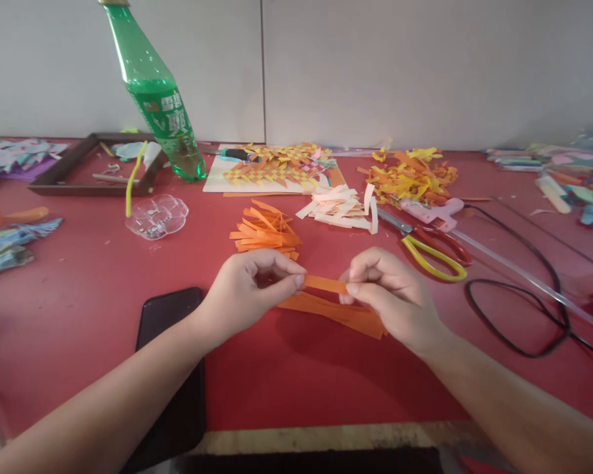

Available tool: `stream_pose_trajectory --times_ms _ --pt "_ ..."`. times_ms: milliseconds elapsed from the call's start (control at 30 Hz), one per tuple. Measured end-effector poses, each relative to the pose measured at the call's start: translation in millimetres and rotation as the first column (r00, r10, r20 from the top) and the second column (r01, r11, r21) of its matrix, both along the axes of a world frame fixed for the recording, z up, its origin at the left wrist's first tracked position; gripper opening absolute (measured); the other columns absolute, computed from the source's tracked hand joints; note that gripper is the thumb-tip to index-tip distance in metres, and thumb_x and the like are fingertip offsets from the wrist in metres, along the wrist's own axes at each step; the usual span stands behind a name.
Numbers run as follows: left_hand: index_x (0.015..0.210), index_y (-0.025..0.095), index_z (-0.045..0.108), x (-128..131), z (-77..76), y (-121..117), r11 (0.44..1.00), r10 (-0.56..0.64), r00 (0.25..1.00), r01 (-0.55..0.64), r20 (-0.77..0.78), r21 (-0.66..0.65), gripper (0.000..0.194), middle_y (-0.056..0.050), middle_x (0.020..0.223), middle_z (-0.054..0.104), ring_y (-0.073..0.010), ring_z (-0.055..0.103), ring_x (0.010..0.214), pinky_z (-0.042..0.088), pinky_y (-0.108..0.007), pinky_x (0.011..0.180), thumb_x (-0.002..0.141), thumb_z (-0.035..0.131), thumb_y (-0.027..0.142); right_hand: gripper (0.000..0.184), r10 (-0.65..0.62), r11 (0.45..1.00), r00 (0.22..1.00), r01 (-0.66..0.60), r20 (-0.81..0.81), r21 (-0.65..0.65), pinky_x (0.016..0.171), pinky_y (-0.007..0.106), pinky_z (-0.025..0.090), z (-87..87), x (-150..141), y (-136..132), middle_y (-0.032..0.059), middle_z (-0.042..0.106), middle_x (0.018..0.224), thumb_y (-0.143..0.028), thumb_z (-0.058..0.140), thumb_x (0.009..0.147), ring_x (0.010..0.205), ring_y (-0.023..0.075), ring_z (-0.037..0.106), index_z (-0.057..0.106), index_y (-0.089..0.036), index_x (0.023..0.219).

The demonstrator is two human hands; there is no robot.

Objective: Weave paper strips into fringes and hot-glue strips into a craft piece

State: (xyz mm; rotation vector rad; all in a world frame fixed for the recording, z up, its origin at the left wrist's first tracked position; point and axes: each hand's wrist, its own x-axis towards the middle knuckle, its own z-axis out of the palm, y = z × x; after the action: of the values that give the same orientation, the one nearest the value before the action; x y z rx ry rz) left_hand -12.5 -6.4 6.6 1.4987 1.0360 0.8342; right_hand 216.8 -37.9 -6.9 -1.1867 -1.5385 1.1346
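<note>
Between my two hands an orange paper strip is stretched level above the red table. My left hand pinches its left end between thumb and fingers. At the other end, my right hand grips the strip the same way. Below it lie several flat orange strips in a loose stack, partly covered by the right hand. Just beyond the left hand is a pile of folded orange strips. Pale peach paper strips sit in a heap farther back.
Scissors, a pink glue gun and its black cable lie right. A green bottle stands back left near a wooden frame and clear dish. A black phone lies under the left forearm. Yellow-orange scraps are piled behind.
</note>
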Motion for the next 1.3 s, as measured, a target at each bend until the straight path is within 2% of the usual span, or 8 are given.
stream_pose_trajectory --times_ms 100,200,367,467,600,800,1033,1300 --pt "0.084 0.017 0.071 -6.0 -2.8 3.8 0.989 0.127 0.988 -0.118 -0.093 0.092 0.014 -0.004 0.078 0.077 -0.017 0.073 0.071 0.059 -0.025 0.065 0.082 0.071 0.031 0.011 -0.026 0.999 0.989 0.021 0.147 0.039 0.057 0.023 0.049 0.8 1.8 1.7 -0.0018 0.063 0.071 -0.028 0.06 0.09 0.063 0.0127 0.062 0.05 -0.024 0.091" --pt "0.087 0.02 0.07 -14.1 -4.5 10.5 0.888 0.4 0.87 -0.289 -0.287 0.358 0.01 -0.003 0.083 0.076 -0.0173 0.071 0.074 0.057 -0.026 0.067 0.084 0.067 0.029 0.014 0.005 0.982 0.906 -0.085 0.424 0.169 0.067 0.029 0.05 2.6 3.6 3.7 0.0019 0.062 0.082 -0.032 0.066 0.088 0.074 0.015 0.062 0.056 -0.022 0.091" --pt "0.109 0.02 0.066 -17.1 -6.1 15.6 0.743 0.558 0.701 -0.185 -0.444 0.643 0.026 -0.012 0.123 0.065 -0.0193 0.068 0.078 0.056 -0.034 0.07 0.084 0.064 0.026 0.011 0.194 0.939 0.713 -0.334 0.674 0.082 0.085 0.036 0.049 5.6 1.2 4.2 0.0055 0.06 0.097 -0.029 0.069 0.087 0.094 0.0203 0.058 0.061 -0.021 0.085" --pt "0.112 0.018 0.064 -14.1 -7.4 13.4 0.668 0.569 0.731 -0.143 -0.378 0.73 0.028 -0.017 0.138 0.053 -0.0226 0.068 0.092 0.057 -0.036 0.074 0.085 0.063 0.023 0.011 0.227 0.943 0.711 -0.332 0.666 0.034 0.088 0.036 0.049 6.6 -1.2 5.0 0.0053 0.06 0.097 -0.024 0.064 0.09 0.097 0.02 0.056 0.06 -0.021 0.081" --pt "0.101 0.02 0.066 -11.0 -6.3 7.8 0.588 0.413 0.865 -0.014 -0.286 0.809 0.013 -0.01 0.114 0.069 -0.0229 0.066 0.101 0.053 -0.039 0.089 0.088 0.063 0.018 0.016 0.211 0.943 0.75 -0.325 0.626 0.072 0.086 0.034 0.049 6.9 -1.2 6.0 0.0057 0.061 0.095 -0.025 0.056 0.095 0.094 0.0186 0.057 0.06 -0.02 0.08" --pt "0.101 0.019 0.069 -4.6 -4.3 0.4 0.722 -0.052 0.929 0.288 -0.366 0.629 0.018 -0.005 0.093 0.076 -0.0177 0.07 0.086 0.055 -0.027 0.078 0.087 0.07 0.031 0.012 0.158 0.94 0.851 -0.284 0.5 0.187 0.075 0.028 0.05 5.1 2.0 4.7 0.003 0.066 0.085 -0.026 0.06 0.093 0.081 0.0145 0.062 0.065 -0.02 0.084" --pt "0.091 0.021 0.073 -3.2 2.0 -0.1 0.943 -0.046 0.958 0.135 -0.282 0.305 0.012 -0.001 0.087 0.077 -0.0137 0.07 0.076 0.051 -0.022 0.064 0.089 0.064 0.03 0.029 0.128 0.967 0.918 -0.199 0.374 0.157 0.079 0.025 0.054 2.3 2.6 -0.8 -0.0011 0.074 0.084 -0.025 0.066 0.088 0.077 0.012 0.07 0.063 -0.024 0.118" --pt "0.096 0.019 0.072 -3.6 -0.1 5.2 0.993 0.024 0.983 -0.001 -0.184 0.121 0.022 -0.003 0.09 0.077 -0.0161 0.072 0.08 0.055 -0.025 0.073 0.081 0.074 0.035 0.03 0.409 0.886 0.872 -0.45 0.27 0.112 0.074 0.021 0.055 15.2 5.6 0.5 0.0011 0.079 0.098 -0.007 0.054 0.087 0.082 0.012 0.074 0.072 -0.023 0.105"
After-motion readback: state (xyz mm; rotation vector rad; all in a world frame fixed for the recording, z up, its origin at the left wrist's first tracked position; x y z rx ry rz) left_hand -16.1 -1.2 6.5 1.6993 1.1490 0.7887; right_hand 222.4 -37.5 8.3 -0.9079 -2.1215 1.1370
